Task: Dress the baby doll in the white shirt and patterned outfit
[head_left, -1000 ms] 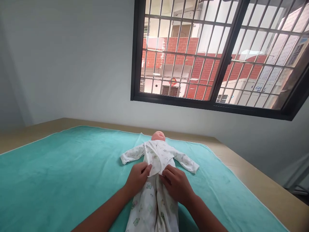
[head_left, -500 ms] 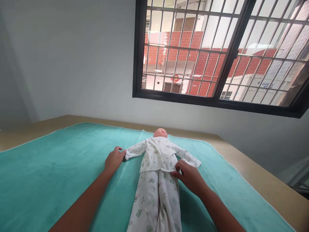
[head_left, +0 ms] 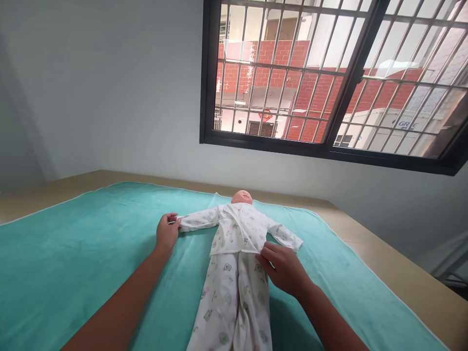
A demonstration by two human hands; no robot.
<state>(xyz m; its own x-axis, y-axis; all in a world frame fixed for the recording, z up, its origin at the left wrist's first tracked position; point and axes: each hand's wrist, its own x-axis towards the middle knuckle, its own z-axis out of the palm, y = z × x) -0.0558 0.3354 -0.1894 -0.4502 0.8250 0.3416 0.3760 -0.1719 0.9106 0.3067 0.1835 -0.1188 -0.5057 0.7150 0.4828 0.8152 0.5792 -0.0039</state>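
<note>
A baby doll (head_left: 242, 197) lies on its back, dressed in a white printed wrap top (head_left: 237, 226) and matching trousers (head_left: 230, 302). My left hand (head_left: 168, 231) pinches the cuff of the sleeve on the left side and holds that sleeve stretched straight out. With fingers closed, my right hand (head_left: 283, 265) grips the lower hem of the top at its right side. The other sleeve (head_left: 287, 237) lies slanting outward beyond my right hand. The doll's hands are hidden, and the trouser legs run out of the bottom of the view.
A turquoise blanket (head_left: 91, 253) lies under the doll on a wooden table (head_left: 398, 273). Behind it rises a pale wall (head_left: 109, 87) with a black-framed, barred window (head_left: 270, 141). A blurred dark object (head_left: 455, 282) shows at the far right edge.
My left hand has moved outward and up, drawing the sleeve from a slight bend to straight. My right hand has stayed at the hem, shifting slightly left. The view has tilted a little.
</note>
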